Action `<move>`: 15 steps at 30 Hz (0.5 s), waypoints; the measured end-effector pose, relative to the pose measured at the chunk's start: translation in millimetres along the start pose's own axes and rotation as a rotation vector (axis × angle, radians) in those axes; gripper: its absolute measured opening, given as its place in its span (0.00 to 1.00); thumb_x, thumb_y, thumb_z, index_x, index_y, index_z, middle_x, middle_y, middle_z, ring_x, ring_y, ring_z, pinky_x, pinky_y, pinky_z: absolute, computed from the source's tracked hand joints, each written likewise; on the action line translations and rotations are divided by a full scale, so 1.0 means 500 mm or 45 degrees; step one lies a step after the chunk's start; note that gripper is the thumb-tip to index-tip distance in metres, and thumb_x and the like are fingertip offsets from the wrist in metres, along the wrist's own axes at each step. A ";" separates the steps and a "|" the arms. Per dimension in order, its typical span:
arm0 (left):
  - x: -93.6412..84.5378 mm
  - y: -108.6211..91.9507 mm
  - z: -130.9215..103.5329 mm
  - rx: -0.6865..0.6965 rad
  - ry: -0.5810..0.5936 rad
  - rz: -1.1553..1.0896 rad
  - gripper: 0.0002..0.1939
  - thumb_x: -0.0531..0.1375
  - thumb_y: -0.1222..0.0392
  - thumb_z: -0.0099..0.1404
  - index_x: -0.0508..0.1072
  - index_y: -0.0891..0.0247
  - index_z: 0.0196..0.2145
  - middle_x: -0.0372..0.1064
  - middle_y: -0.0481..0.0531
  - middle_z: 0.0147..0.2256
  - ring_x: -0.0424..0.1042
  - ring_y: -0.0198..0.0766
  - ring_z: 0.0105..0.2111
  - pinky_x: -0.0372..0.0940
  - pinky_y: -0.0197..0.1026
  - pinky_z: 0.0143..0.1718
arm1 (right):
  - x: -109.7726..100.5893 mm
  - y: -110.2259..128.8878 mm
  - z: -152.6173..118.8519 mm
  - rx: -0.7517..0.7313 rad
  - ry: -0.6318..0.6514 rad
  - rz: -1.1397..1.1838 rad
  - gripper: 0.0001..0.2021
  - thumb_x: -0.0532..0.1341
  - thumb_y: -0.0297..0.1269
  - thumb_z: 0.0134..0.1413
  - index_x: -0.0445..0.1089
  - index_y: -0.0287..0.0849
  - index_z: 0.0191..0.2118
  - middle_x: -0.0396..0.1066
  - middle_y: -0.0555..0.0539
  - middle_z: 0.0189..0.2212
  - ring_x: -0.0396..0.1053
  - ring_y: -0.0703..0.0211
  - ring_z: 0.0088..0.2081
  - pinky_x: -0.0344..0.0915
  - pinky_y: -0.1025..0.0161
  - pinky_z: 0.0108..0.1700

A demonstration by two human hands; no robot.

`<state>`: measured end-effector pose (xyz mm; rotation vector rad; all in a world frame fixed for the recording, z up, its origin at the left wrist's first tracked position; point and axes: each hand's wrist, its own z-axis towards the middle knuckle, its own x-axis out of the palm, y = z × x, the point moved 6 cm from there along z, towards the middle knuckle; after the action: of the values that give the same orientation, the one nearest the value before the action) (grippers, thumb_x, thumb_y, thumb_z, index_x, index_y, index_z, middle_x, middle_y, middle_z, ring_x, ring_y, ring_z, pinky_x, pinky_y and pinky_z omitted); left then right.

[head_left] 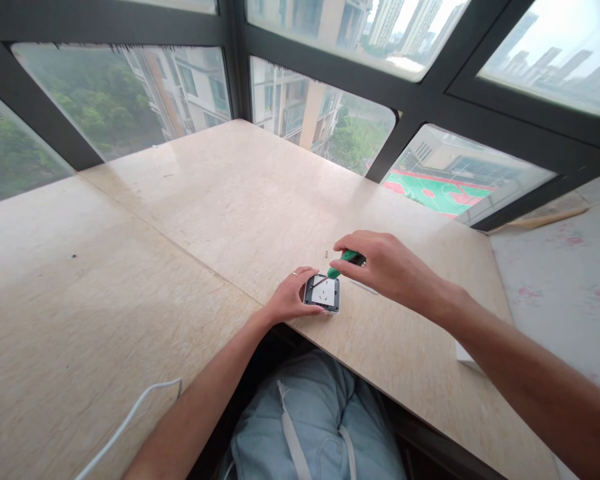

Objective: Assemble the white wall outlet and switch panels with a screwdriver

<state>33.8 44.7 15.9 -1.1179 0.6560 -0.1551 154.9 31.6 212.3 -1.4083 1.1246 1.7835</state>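
A wall socket (325,292) with a white face and a dark frame lies near the front edge of the stone-patterned ledge. My left hand (295,295) grips it from the left, thumb along the near side and fingers at the far side. In my right hand (375,257) is a screwdriver (335,272) with a green and black handle, its shaft slanting down to the left. The tip meets the left side of the socket's frame, at what looks like a screw hole. A small brass-coloured piece (327,254) lies just beyond the socket.
Dark-framed windows (237,67) border the ledge (205,200) at the back. A white cable (130,417) runs at the lower left. Partly behind my right forearm sits a white object (467,358). A tiny dark bit (73,256) lies far left.
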 end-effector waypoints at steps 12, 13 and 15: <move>-0.001 -0.002 0.000 0.000 0.004 -0.002 0.45 0.76 0.47 0.49 0.66 0.60 0.61 0.65 0.62 0.59 0.65 0.56 0.60 0.61 0.56 0.62 | -0.003 -0.002 0.000 0.023 -0.012 0.002 0.06 0.64 0.34 0.62 0.75 0.38 0.40 0.77 0.43 0.35 0.74 0.53 0.37 0.64 0.59 0.40; -0.001 -0.002 0.000 0.000 0.004 -0.002 0.45 0.76 0.47 0.49 0.66 0.60 0.61 0.65 0.62 0.59 0.65 0.56 0.60 0.61 0.56 0.62 | -0.003 -0.002 0.000 0.023 -0.011 0.004 0.06 0.64 0.34 0.62 0.75 0.38 0.40 0.77 0.43 0.35 0.74 0.53 0.37 0.64 0.59 0.40; -0.001 -0.003 0.000 0.001 0.001 -0.003 0.45 0.76 0.47 0.49 0.66 0.59 0.61 0.65 0.62 0.59 0.65 0.56 0.60 0.61 0.56 0.62 | 0.000 -0.002 0.000 0.016 -0.003 0.005 0.05 0.64 0.34 0.62 0.75 0.38 0.40 0.77 0.43 0.35 0.74 0.53 0.37 0.64 0.59 0.40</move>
<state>33.5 44.6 17.3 -1.1183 0.6552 -0.1580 155.6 31.9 212.1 -1.3973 1.1359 1.7778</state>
